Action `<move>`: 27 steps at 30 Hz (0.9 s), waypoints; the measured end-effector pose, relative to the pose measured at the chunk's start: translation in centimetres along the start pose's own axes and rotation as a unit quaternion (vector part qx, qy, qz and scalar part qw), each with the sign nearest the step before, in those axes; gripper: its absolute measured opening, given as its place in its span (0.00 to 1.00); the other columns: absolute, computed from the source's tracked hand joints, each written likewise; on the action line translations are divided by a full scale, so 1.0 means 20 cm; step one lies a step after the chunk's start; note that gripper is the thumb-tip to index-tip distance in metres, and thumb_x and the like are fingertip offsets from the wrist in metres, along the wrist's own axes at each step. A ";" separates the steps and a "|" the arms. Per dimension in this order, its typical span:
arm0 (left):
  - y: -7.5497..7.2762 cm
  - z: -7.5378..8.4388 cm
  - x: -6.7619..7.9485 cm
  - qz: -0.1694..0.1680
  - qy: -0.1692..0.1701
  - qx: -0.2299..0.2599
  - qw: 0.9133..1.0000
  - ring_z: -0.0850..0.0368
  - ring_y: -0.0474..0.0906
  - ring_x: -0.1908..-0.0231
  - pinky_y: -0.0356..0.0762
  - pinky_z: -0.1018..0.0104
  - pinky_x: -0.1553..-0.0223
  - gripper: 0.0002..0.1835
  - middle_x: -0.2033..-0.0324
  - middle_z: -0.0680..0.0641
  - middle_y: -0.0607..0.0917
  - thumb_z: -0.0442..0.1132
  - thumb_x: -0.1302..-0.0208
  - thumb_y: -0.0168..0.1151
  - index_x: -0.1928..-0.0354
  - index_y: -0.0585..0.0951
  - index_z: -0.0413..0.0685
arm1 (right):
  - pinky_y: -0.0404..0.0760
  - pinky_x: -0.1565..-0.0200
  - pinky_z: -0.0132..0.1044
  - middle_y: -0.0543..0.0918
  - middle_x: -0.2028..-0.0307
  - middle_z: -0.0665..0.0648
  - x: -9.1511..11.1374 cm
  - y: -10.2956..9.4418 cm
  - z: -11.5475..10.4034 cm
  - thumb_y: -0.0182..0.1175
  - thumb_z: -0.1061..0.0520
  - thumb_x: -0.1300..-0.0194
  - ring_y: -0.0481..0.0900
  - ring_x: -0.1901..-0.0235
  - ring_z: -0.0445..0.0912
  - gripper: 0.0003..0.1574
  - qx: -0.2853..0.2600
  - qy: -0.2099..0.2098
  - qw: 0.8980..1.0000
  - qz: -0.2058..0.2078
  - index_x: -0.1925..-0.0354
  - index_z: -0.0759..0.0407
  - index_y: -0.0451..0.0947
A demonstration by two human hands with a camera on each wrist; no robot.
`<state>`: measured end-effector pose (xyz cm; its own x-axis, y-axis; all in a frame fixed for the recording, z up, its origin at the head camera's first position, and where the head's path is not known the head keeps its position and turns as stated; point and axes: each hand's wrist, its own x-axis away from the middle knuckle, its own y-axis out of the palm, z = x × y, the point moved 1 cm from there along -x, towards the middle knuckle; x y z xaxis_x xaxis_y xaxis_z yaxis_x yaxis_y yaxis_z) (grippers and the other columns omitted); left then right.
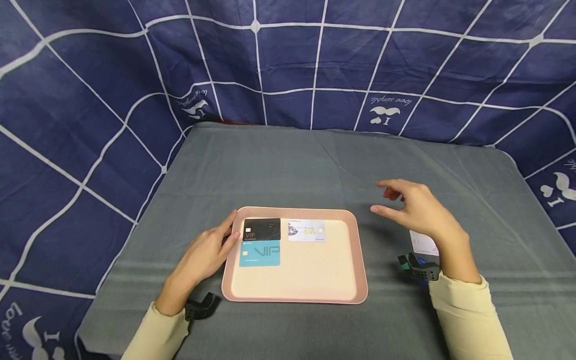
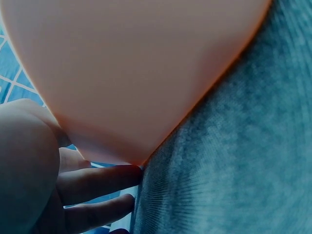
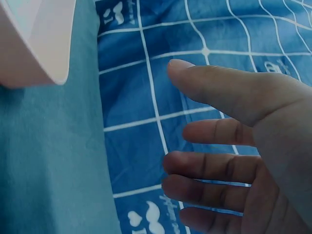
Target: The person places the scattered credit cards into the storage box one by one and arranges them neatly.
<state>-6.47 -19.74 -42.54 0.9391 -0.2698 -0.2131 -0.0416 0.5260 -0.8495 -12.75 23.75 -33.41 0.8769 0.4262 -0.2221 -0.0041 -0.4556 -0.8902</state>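
Note:
A pink tray [image 1: 315, 296] lies on the grey cloth, with three cards flat inside. A black VIP card [image 1: 267, 229] sits at its upper left, directly above a light blue VIP card [image 1: 265, 259]. To their right is a silver-white VIP card [image 1: 306, 235], its lettering upside down. My left hand [image 1: 203, 254] holds the tray's left rim, thumb over the edge and fingers along the outside. Off the tray's right side, my right hand [image 1: 416, 207] hovers with loosely bent fingers and nothing between them. Under that wrist a pale pinkish card [image 1: 422, 244] shows, partly hidden.
Something blue [image 1: 422, 261] peeks out beside the right wrist camera [image 1: 420, 268], mostly covered. Grey cloth [image 1: 288, 165] covers the table. Navy checked fabric [image 1: 288, 60] hangs behind it and at both sides.

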 end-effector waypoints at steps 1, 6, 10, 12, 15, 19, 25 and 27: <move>0.00 0.00 0.00 0.001 0.001 0.001 1.000 0.38 0.82 0.52 0.76 0.42 0.55 0.29 0.51 0.36 0.85 0.41 0.27 0.57 0.29 0.67 0.37 | 0.77 0.61 0.48 0.84 0.64 0.57 0.01 -0.01 0.01 0.73 0.52 0.43 0.80 0.64 0.50 0.30 0.002 0.005 1.000 0.002 0.46 0.65 0.79; 0.00 0.00 0.00 0.002 0.005 0.001 1.000 0.38 0.83 0.53 0.77 0.42 0.56 0.29 0.52 0.35 0.85 0.41 0.27 0.57 0.29 0.66 0.35 | 0.77 0.62 0.49 0.84 0.65 0.58 0.05 -0.03 0.09 0.72 0.50 0.41 0.81 0.66 0.52 0.29 0.006 0.030 0.999 0.013 0.46 0.64 0.80; 0.01 0.00 0.01 0.000 0.001 0.003 1.000 0.38 0.83 0.54 0.77 0.42 0.57 0.29 0.52 0.34 0.85 0.41 0.27 0.57 0.29 0.66 0.34 | 0.77 0.62 0.43 0.84 0.65 0.58 0.07 -0.04 0.17 0.72 0.50 0.41 0.81 0.66 0.52 0.28 -0.001 0.050 0.999 0.021 0.47 0.64 0.80; 0.01 0.01 0.00 -0.001 -0.002 0.003 1.000 0.38 0.83 0.54 0.77 0.42 0.57 0.29 0.52 0.34 0.85 0.41 0.27 0.58 0.29 0.66 0.34 | 0.76 0.62 0.37 0.84 0.65 0.58 0.08 -0.05 0.21 0.73 0.50 0.42 0.81 0.66 0.53 0.28 -0.004 0.057 0.998 0.026 0.47 0.63 0.80; 0.01 0.01 0.00 -0.004 -0.008 0.004 1.000 0.38 0.83 0.53 0.77 0.42 0.56 0.30 0.51 0.34 0.84 0.41 0.27 0.58 0.29 0.66 0.35 | 0.74 0.62 0.30 0.84 0.64 0.58 0.10 -0.05 0.26 0.74 0.50 0.44 0.81 0.66 0.51 0.30 -0.007 0.063 0.997 0.034 0.47 0.62 0.80; 0.01 0.01 0.00 -0.004 -0.010 0.006 1.000 0.38 0.83 0.53 0.77 0.42 0.55 0.29 0.51 0.34 0.84 0.41 0.27 0.57 0.29 0.66 0.35 | 0.73 0.63 0.24 0.84 0.63 0.60 0.11 -0.06 0.33 0.78 0.51 0.49 0.79 0.65 0.43 0.33 -0.028 0.082 0.996 0.034 0.46 0.61 0.81; 0.01 0.01 0.00 -0.002 -0.008 0.003 1.000 0.38 0.83 0.53 0.77 0.42 0.55 0.29 0.51 0.34 0.85 0.41 0.27 0.57 0.29 0.66 0.35 | 0.74 0.60 0.25 0.84 0.58 0.64 0.15 -0.04 0.46 0.78 0.52 0.49 0.79 0.61 0.43 0.37 -0.070 0.108 0.992 -0.006 0.43 0.64 0.79; 0.00 0.01 0.00 -0.003 -0.008 0.002 1.000 0.38 0.83 0.53 0.77 0.42 0.55 0.29 0.51 0.34 0.85 0.41 0.27 0.57 0.29 0.66 0.35 | 0.74 0.60 0.26 0.84 0.56 0.65 0.17 -0.03 0.50 0.78 0.52 0.49 0.78 0.59 0.46 0.38 -0.072 0.114 0.991 -0.016 0.42 0.65 0.78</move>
<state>-6.41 -19.54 -42.46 0.9446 -0.2600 -0.2005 -0.0347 0.5282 -0.8484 -14.67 33.30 -37.55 0.9615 0.2614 -0.0850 0.0788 -0.5584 -0.8258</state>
